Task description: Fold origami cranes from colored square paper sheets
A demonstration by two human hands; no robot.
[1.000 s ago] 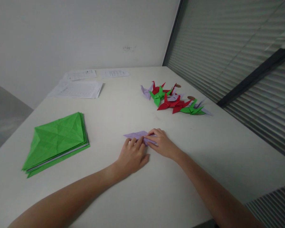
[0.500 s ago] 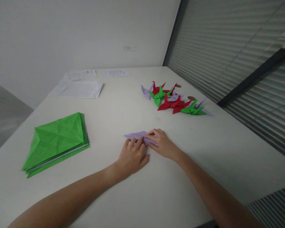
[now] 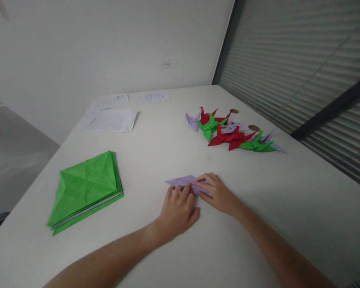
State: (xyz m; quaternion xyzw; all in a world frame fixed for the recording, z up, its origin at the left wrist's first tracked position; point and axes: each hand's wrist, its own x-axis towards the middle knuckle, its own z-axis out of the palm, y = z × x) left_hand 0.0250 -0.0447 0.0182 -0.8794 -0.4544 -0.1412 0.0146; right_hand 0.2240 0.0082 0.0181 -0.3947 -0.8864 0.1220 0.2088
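Note:
A narrow folded piece of lilac paper [image 3: 181, 181] lies flat on the white table [image 3: 156, 148]. My left hand [image 3: 178, 210] rests palm down just in front of it, its fingertips pressing the paper's near edge. My right hand [image 3: 217, 194] comes in from the right, with its fingers pinched on the paper's right end. Part of the paper is hidden under both hands.
A stack of creased green paper squares [image 3: 85, 188] lies at the left. Several folded red, green and lilac paper cranes [image 3: 231, 134] sit at the back right near the blinds. Printed white sheets [image 3: 111, 118] lie at the far side by the wall.
The view has shifted a little, so everything sits lower and to the right in the picture. Both hands hold the same pose on the lilac paper.

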